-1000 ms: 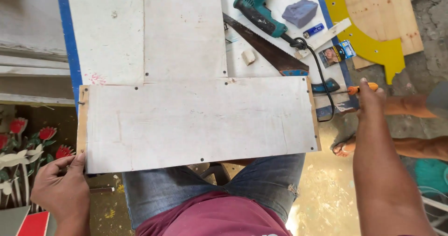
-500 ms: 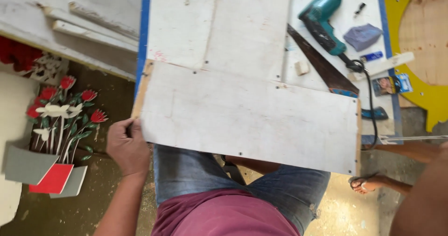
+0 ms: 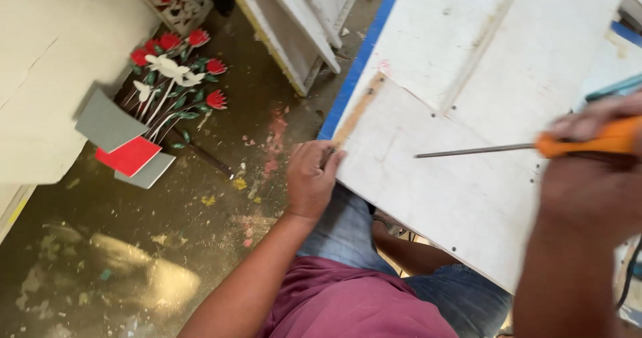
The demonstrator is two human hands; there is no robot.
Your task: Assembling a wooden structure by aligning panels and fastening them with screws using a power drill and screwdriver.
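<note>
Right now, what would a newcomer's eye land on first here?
Probably the orange-handled screwdriver in the right hand, its thin metal shaft pointing left across the white board that fills the right side. Next, the left hand gripping the board's near-left end, by its bare wooden edge. On the paint-spattered floor at upper left, a cut-out of red and white flowers stands out against the grey.

A paint-spattered concrete floor [image 3: 134,258] holds a red-and-white flower cutout [image 3: 170,70] beside leaning white boards [image 3: 294,17].
</note>
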